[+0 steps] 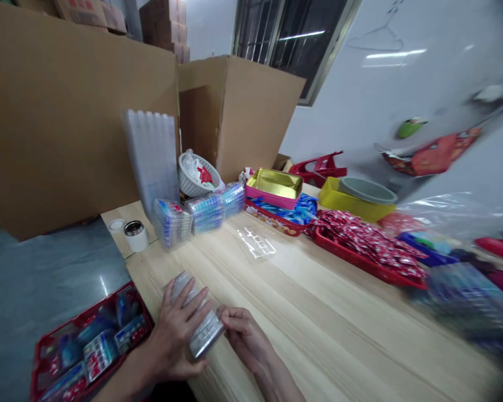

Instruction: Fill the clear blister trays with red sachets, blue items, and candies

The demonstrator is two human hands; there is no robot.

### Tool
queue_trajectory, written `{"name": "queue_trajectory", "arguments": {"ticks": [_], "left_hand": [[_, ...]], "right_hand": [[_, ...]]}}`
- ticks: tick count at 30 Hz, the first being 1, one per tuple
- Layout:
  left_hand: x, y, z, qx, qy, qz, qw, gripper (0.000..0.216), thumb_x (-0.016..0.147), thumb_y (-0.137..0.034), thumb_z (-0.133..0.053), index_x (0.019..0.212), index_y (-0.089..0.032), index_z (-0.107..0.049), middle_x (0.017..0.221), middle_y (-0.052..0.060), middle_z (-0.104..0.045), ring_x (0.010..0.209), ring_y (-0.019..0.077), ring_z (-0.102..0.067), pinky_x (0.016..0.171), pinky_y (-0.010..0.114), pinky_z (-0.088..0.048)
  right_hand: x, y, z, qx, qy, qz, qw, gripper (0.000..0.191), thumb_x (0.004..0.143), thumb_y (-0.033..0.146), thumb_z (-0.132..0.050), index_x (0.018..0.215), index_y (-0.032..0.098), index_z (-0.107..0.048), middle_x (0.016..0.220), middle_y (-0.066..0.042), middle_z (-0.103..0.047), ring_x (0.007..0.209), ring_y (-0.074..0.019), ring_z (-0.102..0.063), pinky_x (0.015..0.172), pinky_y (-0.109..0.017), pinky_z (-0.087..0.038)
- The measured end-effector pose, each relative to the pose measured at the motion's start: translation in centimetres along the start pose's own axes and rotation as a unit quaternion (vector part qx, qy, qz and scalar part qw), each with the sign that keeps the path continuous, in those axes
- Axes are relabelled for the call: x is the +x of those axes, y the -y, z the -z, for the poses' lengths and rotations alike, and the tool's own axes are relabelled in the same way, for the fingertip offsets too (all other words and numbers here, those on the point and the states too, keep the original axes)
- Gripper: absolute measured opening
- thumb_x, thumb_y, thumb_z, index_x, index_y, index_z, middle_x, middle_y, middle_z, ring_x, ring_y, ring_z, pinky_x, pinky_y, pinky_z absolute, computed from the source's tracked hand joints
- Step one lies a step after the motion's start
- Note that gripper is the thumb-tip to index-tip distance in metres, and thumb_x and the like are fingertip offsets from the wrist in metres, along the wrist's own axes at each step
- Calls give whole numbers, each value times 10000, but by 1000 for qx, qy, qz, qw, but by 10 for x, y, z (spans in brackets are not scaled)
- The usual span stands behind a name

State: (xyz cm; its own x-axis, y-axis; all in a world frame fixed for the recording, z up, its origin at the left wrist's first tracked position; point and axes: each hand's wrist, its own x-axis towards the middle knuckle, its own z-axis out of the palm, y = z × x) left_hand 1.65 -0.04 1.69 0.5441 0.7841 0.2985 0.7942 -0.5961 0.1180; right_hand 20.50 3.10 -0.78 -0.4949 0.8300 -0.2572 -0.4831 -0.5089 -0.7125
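A stack of clear plastic packaging pieces [207,332], greyish and shiny, lies at the near left of the table, its upper surface partly hidden by fingers. Across it rests my left hand [174,329], fingers spaced over the top and thumb along the near side, gripping it. At the stack's right corner my right hand [245,332] has thumb and forefinger pinched on the edge of the plastic; exactly how many layers it holds cannot be seen. Farther off on the wood lies a single clear plastic piece [256,242].
A red crate [145,301] of blue packs stands lower left. A white cup [137,239] sits by the table's left edge. Bundled clear packs [171,223], a white basket [197,184], a pink tin [272,195] and a red tray [360,265] of red-white packets line the back.
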Motion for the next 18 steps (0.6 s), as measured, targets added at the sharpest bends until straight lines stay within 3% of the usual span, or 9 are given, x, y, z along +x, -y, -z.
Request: {"name": "queue_trajectory", "arguments": {"ticks": [5, 12, 15, 18], "left_hand": [[-1, 0, -7, 6, -64, -1, 998, 779, 503, -256, -568, 1276, -191, -489, 1355, 102, -537, 1333, 421, -312, 1089, 659, -38], [-5, 7, -15, 32, -90, -25, 995, 816, 505, -277, -561, 1311, -196, -461, 1329, 97, -562, 1308, 416, -362, 1095, 645, -29], [-7, 7, -16, 36, -98, -20, 994, 811, 505, -268, -552, 1307, -190, -465, 1328, 98, -563, 1302, 420, -368, 1091, 649, -34], [-7, 6, -14, 30, -94, -19, 995, 821, 486, -249, -549, 1301, -186, -470, 1346, 95, -547, 1305, 423, -359, 1090, 653, -26]], "right_hand": [[9, 1, 11, -10, -72, 37, 997, 306, 555, 329, -802, 502, 152, -557, 550, 30, -450, 562, -103, -379, 580, -248, -294], [39, 15, 43, -51, -194, 68, 977, 300, 492, 357, -772, 534, 161, -549, 558, 29, -465, 545, -111, -438, 583, -277, -410], [49, 33, 64, -79, -250, 109, 959, 312, 486, 379, -755, 502, 182, -513, 545, 25, -454, 554, -132, -439, 572, -290, -405], [47, 49, 76, -112, -321, 182, 923, 265, 522, 376, -755, 618, 201, -581, 697, -10, -536, 722, -181, -495, 643, -291, -404]]}}
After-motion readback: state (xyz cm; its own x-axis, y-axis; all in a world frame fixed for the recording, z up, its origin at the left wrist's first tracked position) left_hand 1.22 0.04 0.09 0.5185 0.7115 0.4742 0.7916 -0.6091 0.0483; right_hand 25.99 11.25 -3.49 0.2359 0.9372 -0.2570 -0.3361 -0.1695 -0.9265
